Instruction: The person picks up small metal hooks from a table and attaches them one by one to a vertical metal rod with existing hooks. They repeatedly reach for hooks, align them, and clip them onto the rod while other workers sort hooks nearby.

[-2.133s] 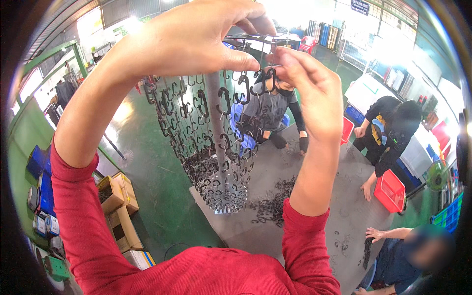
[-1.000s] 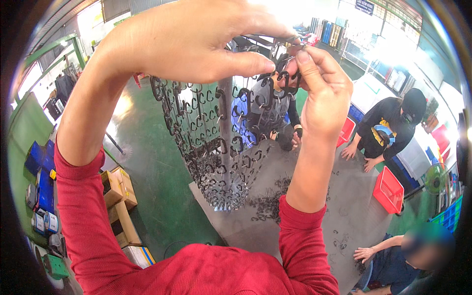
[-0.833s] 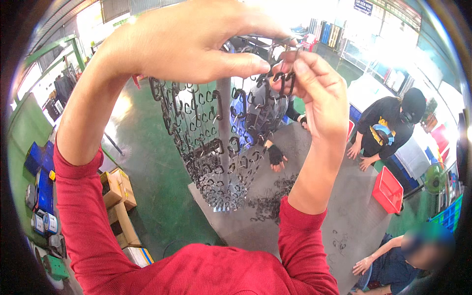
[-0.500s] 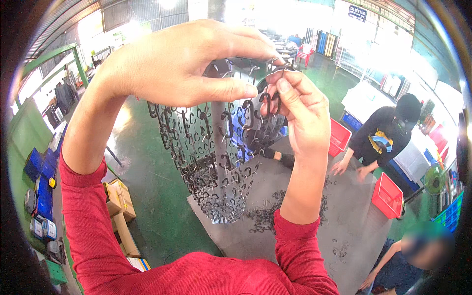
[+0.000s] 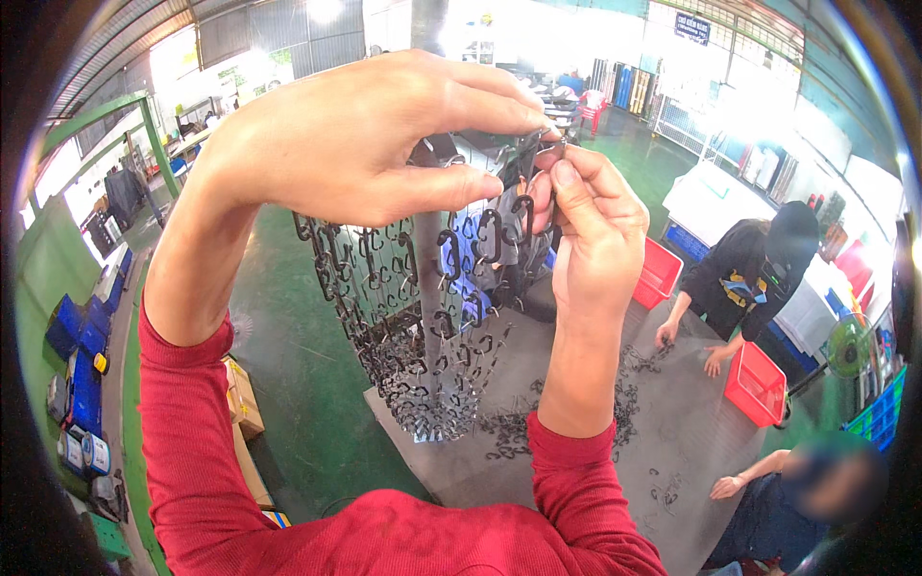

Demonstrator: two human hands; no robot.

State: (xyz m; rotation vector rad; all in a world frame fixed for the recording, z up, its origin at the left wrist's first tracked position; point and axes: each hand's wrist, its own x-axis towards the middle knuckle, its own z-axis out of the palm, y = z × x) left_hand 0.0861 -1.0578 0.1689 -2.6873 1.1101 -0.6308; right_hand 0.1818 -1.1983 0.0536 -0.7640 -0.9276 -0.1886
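A tall rack (image 5: pixel 429 264) stands in front of me, with tiers of small wire hooks around a grey pole. Many black C-shaped hooks (image 5: pixel 449 254) hang on it. Over its top reaches my left hand (image 5: pixel 370 144), thumb apart from the outstretched fingers; its index fingertip is close to the right hand's fingertips. My right hand (image 5: pixel 591 197) is at the rack's upper right edge, thumb and fingers pinched on a small black piece that looks like one of these C-shaped hooks. The fingers partly hide it.
Loose black hooks (image 5: pixel 509 427) lie scattered on the grey table (image 5: pixel 701 451) below. Red trays (image 5: pixel 756 384) stand by it. A person in black (image 5: pixel 744 274) works across at the right, another person (image 5: pixel 778 514) sits lower right. Cardboard boxes (image 5: pixel 245 398) are at left.
Both my hands have shifted slightly, still at the rack's top. The person in black bends lower, a hand now at loose hooks. The seated person's arm has moved up along the table edge.
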